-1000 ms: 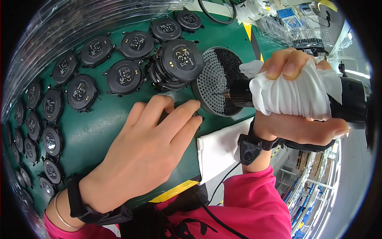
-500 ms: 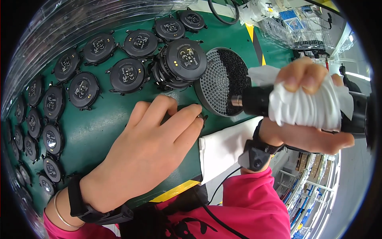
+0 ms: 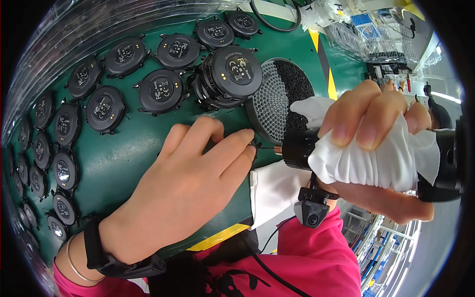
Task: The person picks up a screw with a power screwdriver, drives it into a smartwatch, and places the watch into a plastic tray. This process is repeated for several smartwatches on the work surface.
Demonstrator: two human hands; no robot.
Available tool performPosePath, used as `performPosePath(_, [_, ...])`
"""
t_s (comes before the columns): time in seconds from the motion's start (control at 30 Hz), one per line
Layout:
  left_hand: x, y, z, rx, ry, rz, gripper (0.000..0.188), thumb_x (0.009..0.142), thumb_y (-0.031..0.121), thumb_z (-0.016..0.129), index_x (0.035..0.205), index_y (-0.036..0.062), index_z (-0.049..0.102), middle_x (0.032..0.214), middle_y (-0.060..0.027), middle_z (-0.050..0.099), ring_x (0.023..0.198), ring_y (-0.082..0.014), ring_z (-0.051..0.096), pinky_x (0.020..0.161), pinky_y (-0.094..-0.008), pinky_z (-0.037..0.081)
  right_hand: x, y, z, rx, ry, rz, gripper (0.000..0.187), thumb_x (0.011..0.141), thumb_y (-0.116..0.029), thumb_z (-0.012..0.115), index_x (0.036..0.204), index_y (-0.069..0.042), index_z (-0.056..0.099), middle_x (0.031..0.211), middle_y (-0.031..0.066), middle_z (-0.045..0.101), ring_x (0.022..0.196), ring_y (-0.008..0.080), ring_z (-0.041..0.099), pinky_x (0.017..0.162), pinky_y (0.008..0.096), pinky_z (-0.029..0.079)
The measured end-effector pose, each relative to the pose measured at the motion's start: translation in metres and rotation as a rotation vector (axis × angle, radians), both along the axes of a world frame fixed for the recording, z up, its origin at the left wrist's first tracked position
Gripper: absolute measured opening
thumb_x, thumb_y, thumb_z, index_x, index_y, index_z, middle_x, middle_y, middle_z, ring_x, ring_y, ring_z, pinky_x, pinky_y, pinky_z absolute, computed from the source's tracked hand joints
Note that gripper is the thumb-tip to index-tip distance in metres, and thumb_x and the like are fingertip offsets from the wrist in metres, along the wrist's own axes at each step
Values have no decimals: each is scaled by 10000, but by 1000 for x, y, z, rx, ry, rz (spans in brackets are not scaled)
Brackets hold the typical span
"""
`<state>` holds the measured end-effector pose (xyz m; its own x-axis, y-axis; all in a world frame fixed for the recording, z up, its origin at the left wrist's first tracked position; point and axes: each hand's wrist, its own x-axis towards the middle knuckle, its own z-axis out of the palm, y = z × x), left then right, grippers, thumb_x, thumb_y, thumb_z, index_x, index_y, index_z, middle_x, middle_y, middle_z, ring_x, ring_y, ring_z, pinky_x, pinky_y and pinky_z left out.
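My left hand (image 3: pixel 183 183) rests palm down, thumb hidden, its bent fingers closed over a dark watch case (image 3: pixel 255 146); only a small edge shows at the fingertips. In my right hand (image 3: pixel 376 111) is an electric screwdriver (image 3: pixel 298 149), gripped around a white cloth wrap (image 3: pixel 358 161). Its thin bit points left, the tip close to the left fingertips; whether it touches the case I cannot tell. Just beyond, a round grey dimpled tray (image 3: pixel 267 94) holds many tiny black screws (image 3: pixel 295 84). A stack of black watch cases (image 3: pixel 236 72) stands left of the tray.
Rows of black watch cases (image 3: pixel 104 110) lie back-up across the green mat (image 3: pixel 133 153). Clear plastic trays (image 3: pixel 99 34) line the far left. A folded white cloth (image 3: pixel 272 190) sits near the front edge. A wire basket (image 3: pixel 381 42) stands far right.
My right hand has brought the screwdriver down and left, from over the screw tray to beside the left fingertips. The left hand stays nearly in place.
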<state>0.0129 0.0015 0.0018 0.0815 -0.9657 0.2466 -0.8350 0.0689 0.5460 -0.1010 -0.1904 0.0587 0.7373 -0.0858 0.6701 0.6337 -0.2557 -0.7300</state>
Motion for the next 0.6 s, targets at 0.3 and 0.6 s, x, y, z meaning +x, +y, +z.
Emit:
performPosePath(0.3, [-1,-1,-2,-14,15,19,547,622,95,792,1152,55,660,1277,-27,598,1007,-263,529,821,-378,420,8,-4,3,-22,59,107,795,786,-728,644,1184,-60,474,911,103,577,703,240,563,540,342,484])
performPosePath(0.6, [-3,-1,-1,-34,-17,20,554,613,126,798,1146,58,664,1261,-21,604,992,-260,532,815,-370,421,9,-18,-6,29,49,174,813,811,-737,592,1239,-54,487,932,114,580,735,263,565,598,365,492])
